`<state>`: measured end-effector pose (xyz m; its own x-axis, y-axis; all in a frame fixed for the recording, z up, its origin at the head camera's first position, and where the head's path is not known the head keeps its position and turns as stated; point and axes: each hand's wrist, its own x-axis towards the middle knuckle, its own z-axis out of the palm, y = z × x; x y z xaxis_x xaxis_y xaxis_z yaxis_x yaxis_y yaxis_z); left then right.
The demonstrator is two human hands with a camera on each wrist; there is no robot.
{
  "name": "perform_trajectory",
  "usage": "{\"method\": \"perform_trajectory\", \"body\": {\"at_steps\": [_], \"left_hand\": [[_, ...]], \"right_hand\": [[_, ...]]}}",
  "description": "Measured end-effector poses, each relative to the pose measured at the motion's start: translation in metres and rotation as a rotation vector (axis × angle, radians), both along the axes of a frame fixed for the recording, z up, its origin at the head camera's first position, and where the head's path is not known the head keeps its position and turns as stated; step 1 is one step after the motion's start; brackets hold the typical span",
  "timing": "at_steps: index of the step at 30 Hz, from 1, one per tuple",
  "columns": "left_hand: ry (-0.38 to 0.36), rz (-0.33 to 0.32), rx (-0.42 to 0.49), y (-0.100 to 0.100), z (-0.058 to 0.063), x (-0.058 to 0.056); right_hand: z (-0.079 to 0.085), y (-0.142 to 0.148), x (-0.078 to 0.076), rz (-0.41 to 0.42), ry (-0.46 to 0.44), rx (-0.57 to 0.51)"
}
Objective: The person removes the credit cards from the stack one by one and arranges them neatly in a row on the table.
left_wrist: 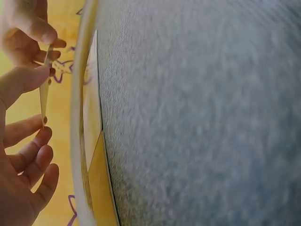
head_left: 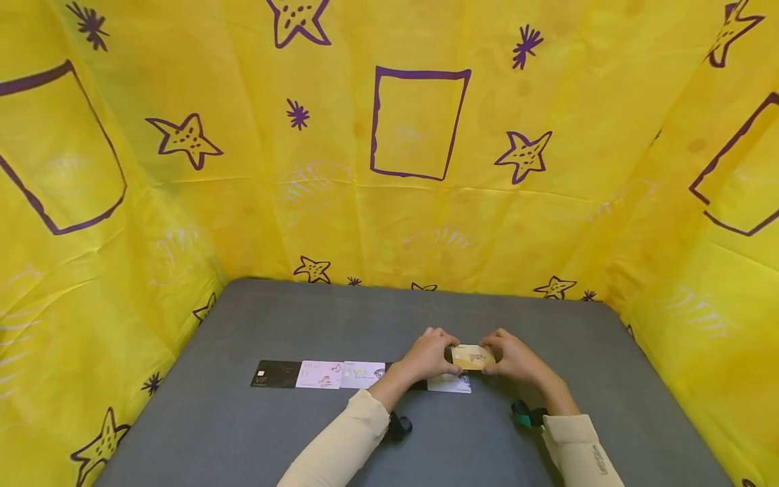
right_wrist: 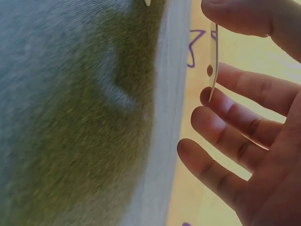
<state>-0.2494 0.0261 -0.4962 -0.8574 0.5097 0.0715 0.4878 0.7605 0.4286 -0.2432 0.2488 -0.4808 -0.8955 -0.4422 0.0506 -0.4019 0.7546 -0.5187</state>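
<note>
Both hands hold a gold card (head_left: 471, 357) by its opposite ends, close over the right end of a row of cards. In the head view my left hand (head_left: 429, 353) pinches its left end between thumb and fingers, and my right hand (head_left: 516, 355) pinches its right end. The wrist views show the card edge-on, in the left hand (left_wrist: 23, 160) and in the right hand (right_wrist: 263, 117). Beneath it lies a pale card (head_left: 449, 384), partly covered. The left forearm hides most of a dark card (head_left: 418, 385) beside that one.
Further left in the row lie a black VIP card (head_left: 274, 374), a pink card (head_left: 319, 375) and a white VIP card (head_left: 363, 374), edge to edge. They lie on a grey table (head_left: 182, 433). Yellow patterned cloth (head_left: 328, 223) encloses its back and sides.
</note>
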Motion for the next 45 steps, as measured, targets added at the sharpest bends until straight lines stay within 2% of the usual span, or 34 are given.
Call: {"method": "perform_trajectory", "body": {"at_steps": [5, 12, 19, 25, 32, 45], "left_hand": [[0.005, -0.036, -0.039, 0.006, -0.001, 0.002], [-0.036, -0.06, -0.067, 0.016, -0.003, 0.006], [-0.023, -0.081, -0.094, 0.025, -0.005, 0.011], [-0.024, -0.114, -0.115, 0.031, -0.003, 0.011], [-0.049, -0.113, -0.137, 0.036, -0.005, 0.012], [-0.06, -0.092, -0.173, 0.039, -0.005, 0.013]], "right_hand": [[-0.003, 0.007, 0.006, -0.019, -0.019, -0.015], [-0.007, 0.016, 0.012, -0.015, -0.045, -0.009], [-0.012, 0.027, 0.018, 0.008, -0.073, -0.021], [-0.012, 0.034, 0.022, 0.005, -0.085, -0.008], [-0.014, 0.036, 0.025, -0.02, -0.134, -0.012], [-0.015, 0.031, 0.025, -0.012, -0.096, 0.017]]}}
